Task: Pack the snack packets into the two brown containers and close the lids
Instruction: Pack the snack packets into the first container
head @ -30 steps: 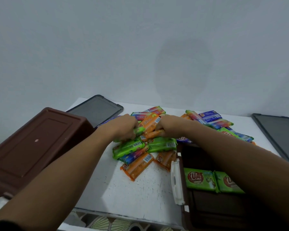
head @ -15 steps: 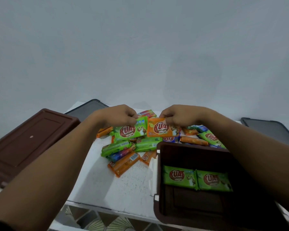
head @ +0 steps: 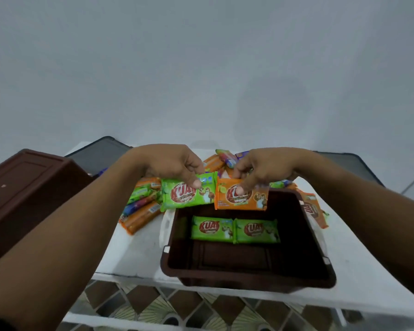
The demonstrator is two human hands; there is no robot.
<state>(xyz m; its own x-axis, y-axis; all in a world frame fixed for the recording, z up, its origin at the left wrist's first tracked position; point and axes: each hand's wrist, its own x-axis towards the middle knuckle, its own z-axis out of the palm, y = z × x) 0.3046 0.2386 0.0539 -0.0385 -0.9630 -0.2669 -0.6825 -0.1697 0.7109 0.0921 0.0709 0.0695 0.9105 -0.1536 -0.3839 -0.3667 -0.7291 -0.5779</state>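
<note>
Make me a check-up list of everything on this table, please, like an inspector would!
Surface: white table, speckled, floor tiles showing below its front edge.
Job's things: open brown container with two green packets lying flat side by side inside; second brown container at the left, its inside hidden; pile of packets behind; two dark lids at the back corners.
Clutter: nothing seen.
Grippers: left hand pinches a green packet; right hand pinches an orange packet over the open container's far rim.
Cables: nothing seen.
Surroundings: plain pale wall.
</note>
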